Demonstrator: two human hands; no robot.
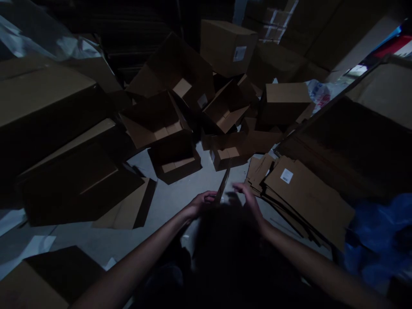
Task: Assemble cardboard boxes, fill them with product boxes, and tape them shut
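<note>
Near the middle of the head view, my left hand (203, 201) has its fingers wrapped around the lower left edge of a dark, thin cardboard piece (223, 185), which stands up edge-on. To its right is my right hand (247, 195), fingers apart and slightly blurred, not touching the piece. Just beyond that hand, flattened cardboard sheets (309, 193) lie stacked, the top one with a white label (286, 175). Deep shadow hides what is below my hands.
Open boxes (154, 120) lie in a pile ahead, with a closed labelled box (225, 47) behind. Large cartons (45, 94) stand at the left. A blue plastic bag (383, 236) is at the lower right, on the grey floor (174, 193) side of a big dark box.
</note>
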